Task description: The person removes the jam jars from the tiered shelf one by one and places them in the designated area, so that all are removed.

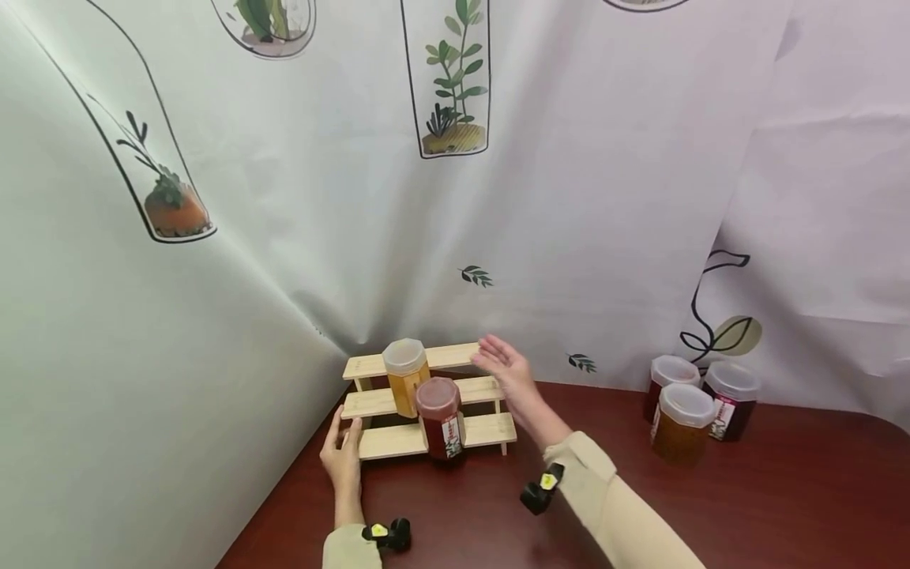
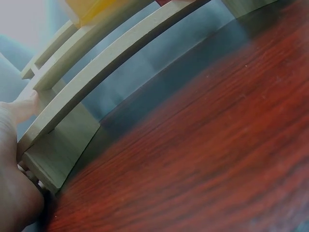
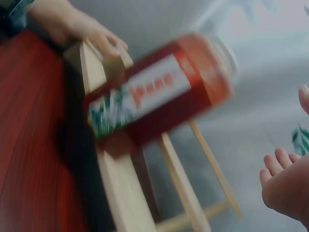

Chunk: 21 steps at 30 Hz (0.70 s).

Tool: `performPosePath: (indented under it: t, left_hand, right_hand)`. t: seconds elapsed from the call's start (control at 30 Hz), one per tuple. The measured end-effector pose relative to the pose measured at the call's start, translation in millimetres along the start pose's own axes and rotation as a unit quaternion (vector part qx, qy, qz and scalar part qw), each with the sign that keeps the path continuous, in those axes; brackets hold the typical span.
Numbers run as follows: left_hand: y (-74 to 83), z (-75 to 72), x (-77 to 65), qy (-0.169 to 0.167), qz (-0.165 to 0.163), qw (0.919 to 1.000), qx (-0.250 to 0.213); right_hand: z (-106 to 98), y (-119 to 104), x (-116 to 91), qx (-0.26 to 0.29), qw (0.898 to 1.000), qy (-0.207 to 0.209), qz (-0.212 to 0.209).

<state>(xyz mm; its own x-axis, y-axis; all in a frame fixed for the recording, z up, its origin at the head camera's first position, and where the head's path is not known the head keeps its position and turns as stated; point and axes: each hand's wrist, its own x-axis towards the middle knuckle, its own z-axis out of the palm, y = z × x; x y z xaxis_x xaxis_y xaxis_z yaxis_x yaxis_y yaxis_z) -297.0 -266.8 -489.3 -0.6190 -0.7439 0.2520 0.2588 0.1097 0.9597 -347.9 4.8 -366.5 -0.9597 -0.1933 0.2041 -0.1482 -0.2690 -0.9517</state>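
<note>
A three-tier wooden shelf rack stands on the table. Its middle tier bears a jar of yellow contents with a whitish lid. On the lowest tier, in front and to the right, is a dark red jar; its label faces the right wrist camera. My left hand holds the rack's left end, the thumb by a shelf board and the other fingers at the outer side. Beside the rack's upper right end, my right hand is raised with fingers extended, holding nothing.
Three more lidded jars cluster at the right by the back wall: an amber one in front, with a dark red jar and another dark jar behind. Printed cloth hangs behind the dark red wooden table.
</note>
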Motion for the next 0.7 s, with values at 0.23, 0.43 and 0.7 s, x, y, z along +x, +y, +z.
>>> performPosePath:
  t: [0.23,0.43,0.7]
  left_hand:
    - [-2.8,-3.4,-2.7,0.002,-0.001,1.0000,0.007]
    - [10.8,-1.2,-8.3,0.004,0.001,0.9999,-0.013]
    - [31.7,0.6,-17.9,0.005,0.006,0.9998,-0.019]
  right_hand:
    - [63,-14,13,-0.027,0.997,-0.064,0.022]
    - [99,-7,22,-0.030,0.999,-0.025,0.031]
    - [110,11,26,-0.088,0.996,-0.009,0.013]
